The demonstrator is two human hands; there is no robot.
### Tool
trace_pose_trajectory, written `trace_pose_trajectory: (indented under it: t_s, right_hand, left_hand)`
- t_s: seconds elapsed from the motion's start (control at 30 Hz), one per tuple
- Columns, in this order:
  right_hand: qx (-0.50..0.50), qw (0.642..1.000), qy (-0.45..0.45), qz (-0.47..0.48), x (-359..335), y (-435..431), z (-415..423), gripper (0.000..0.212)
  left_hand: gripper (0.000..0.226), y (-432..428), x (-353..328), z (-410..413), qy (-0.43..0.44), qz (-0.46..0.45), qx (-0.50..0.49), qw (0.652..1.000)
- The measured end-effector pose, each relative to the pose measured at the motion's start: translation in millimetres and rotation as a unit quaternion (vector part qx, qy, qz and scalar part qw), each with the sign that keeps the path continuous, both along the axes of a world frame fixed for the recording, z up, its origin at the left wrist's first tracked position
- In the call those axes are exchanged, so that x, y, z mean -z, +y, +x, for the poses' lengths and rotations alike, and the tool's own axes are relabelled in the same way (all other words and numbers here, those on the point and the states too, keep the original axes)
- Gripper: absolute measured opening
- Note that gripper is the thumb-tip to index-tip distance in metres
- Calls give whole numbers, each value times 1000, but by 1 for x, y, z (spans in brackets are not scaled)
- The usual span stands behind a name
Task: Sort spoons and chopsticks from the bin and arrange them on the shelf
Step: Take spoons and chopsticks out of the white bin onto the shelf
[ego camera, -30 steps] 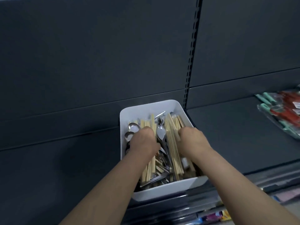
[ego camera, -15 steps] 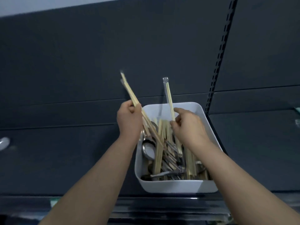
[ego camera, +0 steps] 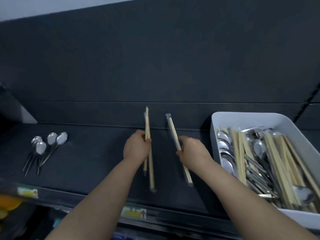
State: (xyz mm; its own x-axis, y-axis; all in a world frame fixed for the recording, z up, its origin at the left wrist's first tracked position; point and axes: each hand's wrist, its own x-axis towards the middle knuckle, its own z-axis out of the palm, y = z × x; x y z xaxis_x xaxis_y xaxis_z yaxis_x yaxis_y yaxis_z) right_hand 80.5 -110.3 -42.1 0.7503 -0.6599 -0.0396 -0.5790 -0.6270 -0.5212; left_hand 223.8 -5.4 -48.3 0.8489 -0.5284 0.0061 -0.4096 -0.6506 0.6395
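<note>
My left hand (ego camera: 136,148) grips wrapped wooden chopsticks (ego camera: 147,125) near their middle, held over the dark shelf (ego camera: 97,163). To its right, my right hand (ego camera: 192,150) grips another wrapped pair of chopsticks (ego camera: 173,130), tilted slightly left at the top. The white bin (ego camera: 242,118) stands on the shelf at the right, filled with several chopsticks and metal spoons (ego camera: 223,148). Several spoons (ego camera: 41,148) lie in a loose row on the shelf at the far left.
The shelf's dark back panel (ego camera: 155,66) rises behind everything. Price labels (ego camera: 135,213) sit on the shelf's front edge. Coloured goods (ego camera: 8,203) show on a lower level at the bottom left.
Both hands lifted chopsticks out of the bin and carried them left over the open shelf. The view swung left, so the bin sits at the right and the spoons came into view.
</note>
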Motion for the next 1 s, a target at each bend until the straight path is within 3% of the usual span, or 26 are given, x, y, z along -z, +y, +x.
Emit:
trace_pose_trajectory:
  t_s: [0.07, 0.13, 0.27, 0.4, 0.63, 0.8, 1.0]
  right_hand:
    - [9, 1000, 23, 8, 10, 9, 14, 32]
    - [13, 999, 37, 9, 17, 19, 27, 31]
    - [29, 998, 59, 25, 26, 34, 46, 20]
    - [20, 986, 164, -7, 21, 37, 44, 20]
    - [37, 948, 168, -267, -11, 20, 4, 20]
    - [119, 938, 107, -307, -27, -8, -52, 12]
    - [195, 939, 165, -232, -21, -51, -151, 31]
  left_hand:
    - [24, 7, 7, 13, 10, 121, 64, 991]
    - [26, 14, 17, 21, 13, 187, 102, 977]
    - [28, 21, 30, 34, 22, 167, 109, 980]
    - [32, 20, 21, 40, -37, 214, 126, 968]
    - [17, -23, -6, 6, -69, 79, 188, 977]
    - [15, -68, -25, -46, -81, 31, 233, 969]
    - [19, -114, -38, -131, -109, -30, 312, 943]
